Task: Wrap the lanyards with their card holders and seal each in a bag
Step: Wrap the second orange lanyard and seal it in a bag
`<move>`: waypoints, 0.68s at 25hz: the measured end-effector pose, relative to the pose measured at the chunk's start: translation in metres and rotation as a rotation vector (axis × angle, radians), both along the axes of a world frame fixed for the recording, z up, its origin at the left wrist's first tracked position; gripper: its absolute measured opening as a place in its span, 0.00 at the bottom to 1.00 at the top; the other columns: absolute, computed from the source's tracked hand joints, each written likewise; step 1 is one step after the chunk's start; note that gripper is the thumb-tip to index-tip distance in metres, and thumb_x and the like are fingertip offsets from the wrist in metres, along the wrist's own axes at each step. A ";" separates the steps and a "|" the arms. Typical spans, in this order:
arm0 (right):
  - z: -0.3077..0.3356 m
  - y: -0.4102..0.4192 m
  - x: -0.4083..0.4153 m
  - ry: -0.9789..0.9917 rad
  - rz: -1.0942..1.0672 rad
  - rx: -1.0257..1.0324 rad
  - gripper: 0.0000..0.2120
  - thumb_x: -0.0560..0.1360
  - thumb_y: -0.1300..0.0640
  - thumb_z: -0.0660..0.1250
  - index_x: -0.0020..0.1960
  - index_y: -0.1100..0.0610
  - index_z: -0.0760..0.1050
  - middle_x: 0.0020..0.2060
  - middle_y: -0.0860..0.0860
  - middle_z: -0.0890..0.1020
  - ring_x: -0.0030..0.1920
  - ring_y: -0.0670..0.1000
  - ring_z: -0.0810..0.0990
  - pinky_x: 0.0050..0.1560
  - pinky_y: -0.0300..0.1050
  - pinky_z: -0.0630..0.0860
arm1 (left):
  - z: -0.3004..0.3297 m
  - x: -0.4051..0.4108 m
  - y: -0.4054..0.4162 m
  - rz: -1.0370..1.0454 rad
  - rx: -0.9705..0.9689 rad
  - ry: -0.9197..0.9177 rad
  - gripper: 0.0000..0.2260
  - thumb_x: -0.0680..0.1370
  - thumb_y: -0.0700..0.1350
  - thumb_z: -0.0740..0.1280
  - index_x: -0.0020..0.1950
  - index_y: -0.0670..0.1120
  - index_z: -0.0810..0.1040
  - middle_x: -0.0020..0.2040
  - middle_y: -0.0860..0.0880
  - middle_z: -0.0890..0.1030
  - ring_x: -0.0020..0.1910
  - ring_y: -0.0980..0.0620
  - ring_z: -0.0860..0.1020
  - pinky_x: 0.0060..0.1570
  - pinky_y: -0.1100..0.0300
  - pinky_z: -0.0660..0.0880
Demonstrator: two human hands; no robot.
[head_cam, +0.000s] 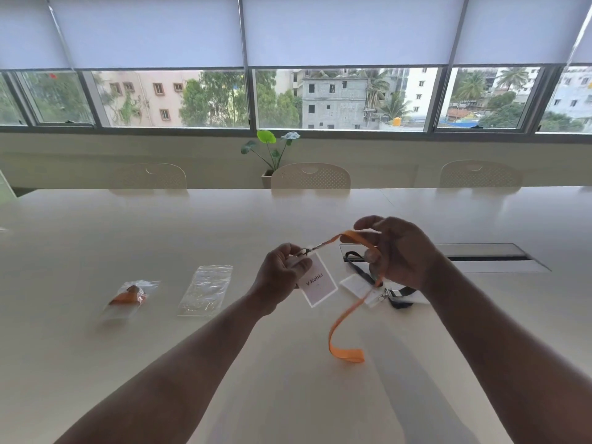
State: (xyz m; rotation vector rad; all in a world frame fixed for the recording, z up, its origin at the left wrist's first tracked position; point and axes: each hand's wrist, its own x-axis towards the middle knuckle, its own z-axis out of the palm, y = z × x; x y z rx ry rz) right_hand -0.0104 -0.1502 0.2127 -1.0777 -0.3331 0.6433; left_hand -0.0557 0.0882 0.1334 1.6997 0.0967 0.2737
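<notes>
Dangling above the worktop [288,395], the card holder [317,280] was pinched by the left hand [282,274], the orange lanyard [349,315] gripped by the right hand [394,251].

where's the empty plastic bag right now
In the head view the empty plastic bag lies flat on the table, left of centre, between the bag already holding an orange lanyard and the left hand.
</notes>
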 end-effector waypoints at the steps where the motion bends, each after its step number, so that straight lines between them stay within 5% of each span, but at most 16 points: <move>1: 0.001 -0.005 0.003 -0.017 -0.017 -0.066 0.08 0.76 0.55 0.65 0.51 0.57 0.79 0.51 0.63 0.85 0.25 0.50 0.75 0.23 0.37 0.70 | 0.002 0.000 0.001 0.017 -0.013 -0.015 0.05 0.79 0.39 0.71 0.48 0.47 0.78 0.42 0.48 0.83 0.41 0.51 0.85 0.40 0.50 0.84; 5: 0.008 -0.024 0.017 -0.344 -0.041 -0.474 0.16 0.72 0.54 0.74 0.57 0.59 0.79 0.32 0.55 0.77 0.24 0.46 0.64 0.22 0.36 0.60 | 0.006 0.002 0.001 0.106 -0.027 -0.046 0.04 0.79 0.39 0.71 0.47 0.47 0.78 0.42 0.47 0.83 0.41 0.49 0.84 0.39 0.48 0.83; 7: 0.013 -0.031 0.023 -0.474 0.000 -0.671 0.12 0.73 0.57 0.76 0.56 0.57 0.82 0.29 0.52 0.73 0.25 0.46 0.62 0.23 0.37 0.59 | 0.008 0.002 0.001 0.129 -0.114 -0.031 0.03 0.80 0.40 0.71 0.49 0.46 0.79 0.41 0.48 0.83 0.40 0.50 0.83 0.37 0.52 0.83; 12: 0.013 -0.030 0.027 -0.676 0.135 -1.175 0.07 0.74 0.58 0.75 0.49 0.46 0.84 0.37 0.51 0.84 0.35 0.46 0.79 0.40 0.43 0.77 | 0.016 0.001 0.002 0.031 -0.302 0.078 0.02 0.82 0.41 0.68 0.54 0.46 0.80 0.42 0.48 0.84 0.42 0.50 0.83 0.45 0.50 0.83; 15: -0.001 -0.016 0.017 -0.709 0.190 -1.206 0.14 0.71 0.55 0.78 0.55 0.46 0.80 0.46 0.49 0.86 0.44 0.49 0.85 0.46 0.43 0.81 | 0.023 -0.001 -0.001 -0.057 -0.290 0.095 0.05 0.82 0.39 0.68 0.57 0.44 0.80 0.43 0.48 0.84 0.42 0.50 0.84 0.45 0.49 0.83; 17: -0.015 -0.001 0.005 -0.697 0.200 -1.050 0.26 0.68 0.50 0.81 0.63 0.45 0.75 0.49 0.49 0.85 0.47 0.49 0.85 0.47 0.44 0.82 | 0.026 -0.003 -0.002 -0.084 -0.256 0.093 0.05 0.81 0.39 0.68 0.57 0.44 0.80 0.44 0.47 0.84 0.44 0.49 0.84 0.47 0.48 0.83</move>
